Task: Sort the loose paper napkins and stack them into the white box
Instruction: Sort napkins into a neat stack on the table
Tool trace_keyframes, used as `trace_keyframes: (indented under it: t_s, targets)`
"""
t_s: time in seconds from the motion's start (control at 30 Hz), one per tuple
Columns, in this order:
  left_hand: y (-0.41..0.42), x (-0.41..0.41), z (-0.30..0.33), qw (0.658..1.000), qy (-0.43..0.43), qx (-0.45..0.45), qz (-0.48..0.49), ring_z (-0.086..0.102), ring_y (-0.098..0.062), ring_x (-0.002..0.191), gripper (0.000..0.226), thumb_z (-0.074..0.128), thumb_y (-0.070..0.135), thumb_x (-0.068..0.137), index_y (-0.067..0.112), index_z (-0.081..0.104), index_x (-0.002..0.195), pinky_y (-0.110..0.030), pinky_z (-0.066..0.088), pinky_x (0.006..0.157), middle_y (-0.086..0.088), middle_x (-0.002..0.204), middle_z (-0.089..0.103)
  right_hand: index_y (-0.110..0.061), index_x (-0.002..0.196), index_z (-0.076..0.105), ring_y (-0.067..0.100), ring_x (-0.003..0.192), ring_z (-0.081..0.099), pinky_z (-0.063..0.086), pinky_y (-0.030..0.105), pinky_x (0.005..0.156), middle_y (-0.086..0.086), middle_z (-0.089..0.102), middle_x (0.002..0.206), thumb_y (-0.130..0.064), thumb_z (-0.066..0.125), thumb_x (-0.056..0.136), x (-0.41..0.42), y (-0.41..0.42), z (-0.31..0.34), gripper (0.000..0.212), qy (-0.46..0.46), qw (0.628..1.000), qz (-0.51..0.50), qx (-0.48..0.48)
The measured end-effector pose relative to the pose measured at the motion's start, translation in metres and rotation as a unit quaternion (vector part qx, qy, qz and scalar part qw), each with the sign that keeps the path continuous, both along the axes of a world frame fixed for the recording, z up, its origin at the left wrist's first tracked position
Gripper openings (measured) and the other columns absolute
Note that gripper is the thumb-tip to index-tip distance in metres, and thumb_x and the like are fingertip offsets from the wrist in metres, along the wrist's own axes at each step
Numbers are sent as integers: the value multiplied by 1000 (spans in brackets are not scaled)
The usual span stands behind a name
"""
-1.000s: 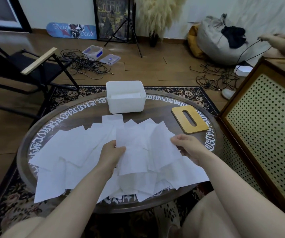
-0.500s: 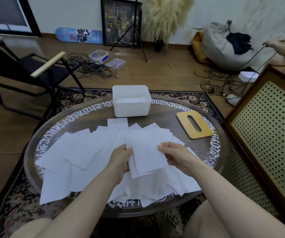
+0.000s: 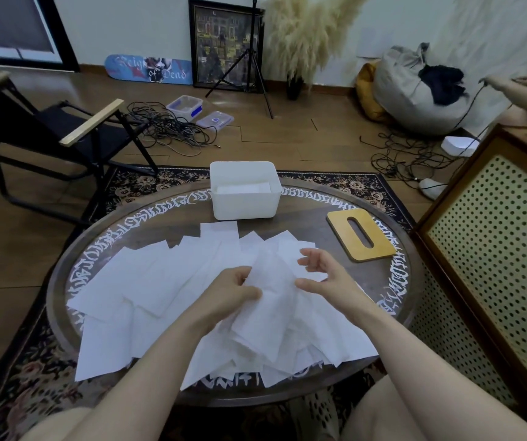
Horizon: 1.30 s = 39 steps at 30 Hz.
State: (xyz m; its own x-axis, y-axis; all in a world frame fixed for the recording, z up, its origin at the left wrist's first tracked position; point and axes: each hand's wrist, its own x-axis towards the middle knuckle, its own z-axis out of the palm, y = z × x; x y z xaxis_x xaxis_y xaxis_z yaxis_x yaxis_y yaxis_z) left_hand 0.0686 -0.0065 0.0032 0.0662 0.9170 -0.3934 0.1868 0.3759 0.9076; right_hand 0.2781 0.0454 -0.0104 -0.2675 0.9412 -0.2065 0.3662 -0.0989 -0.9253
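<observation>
Several loose white paper napkins lie spread and overlapping across the near half of the round table. My left hand grips a small bunch of napkins lifted off the pile. My right hand hovers just right of that bunch, fingers loosely curled and apart, holding nothing. The white box stands at the table's far edge, with a flat layer of napkins inside it.
A wooden lid with a slot lies on the table to the right of the box. A perforated cabinet stands close on the right. A black folding chair is at the left. Another person's hand shows at far right.
My right hand has let go of the napkin it held and opened beside it. The bunch now hangs from my left hand alone.
</observation>
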Motion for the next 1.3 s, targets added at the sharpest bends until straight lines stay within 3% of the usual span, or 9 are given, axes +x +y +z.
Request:
trace_keyframes:
  t_s: [0.1,0.23,0.33,0.43,0.53,0.6,0.77,0.97,1.3]
  targets:
    - [-1,-2,0,997,24,-3,-70,70,-19,89,23,59,2,82,12,71,99,-32,54,83,-6,98,73,-31,127,53,2,117,51,43,17,79,-8,60,121,-17,77,80,-4,1,-2,55,-11,998,57,-29]
    - [0,-5,-1,996,34,4,-85,67,-14,76,13,62,4,82,7,71,91,-25,53,70,-8,87,72,-15,114,65,20,101,68,56,32,81,6,72,109,-11,75,80,-9,-3,1,36,46,983,120,-132]
    - [2,-13,0,999,31,10,-23,66,-13,71,9,67,8,82,8,71,90,-24,52,65,-6,86,72,-12,99,72,20,87,72,56,27,68,5,75,97,-9,72,83,-12,-5,1,17,50,989,77,-119]
    - [3,-19,-1,998,-18,12,65,67,-13,72,13,72,13,81,11,70,93,-23,53,56,-1,87,73,-14,98,70,17,83,72,54,25,64,2,74,96,-6,69,85,-16,-3,-5,15,117,988,-36,-94]
    - [4,-20,-7,983,-99,24,153,70,-19,80,21,72,4,79,11,69,99,-36,57,74,-4,94,74,-11,105,67,19,87,70,55,27,69,3,73,99,-5,69,84,-23,-3,-12,22,199,972,-99,-82]
    - [6,-19,-12,973,-112,54,193,70,-20,82,22,71,-3,78,10,69,96,-33,57,76,-4,92,74,-10,106,66,20,89,70,55,30,74,5,73,101,-3,69,83,-29,-6,-14,23,225,967,-90,-72]
    - [4,-21,-27,970,-100,86,205,67,-10,78,27,68,-7,79,13,68,96,-15,51,64,-1,90,71,-11,95,63,16,82,67,54,27,76,1,70,89,3,68,82,-34,-8,-21,20,192,979,-41,-48]
    - [1,-17,-41,982,-33,86,165,60,-12,86,29,64,-5,83,20,67,97,-18,47,67,5,96,66,-12,89,62,17,78,61,50,26,70,3,64,87,2,68,83,-34,-8,-29,17,137,988,-29,-62]
    - [5,-15,-47,982,-73,81,152,63,-18,84,30,55,-10,84,16,63,96,-25,50,68,-3,93,67,-11,90,59,12,73,61,51,20,62,1,63,84,-1,64,87,-34,-7,-27,11,123,990,-57,-46]
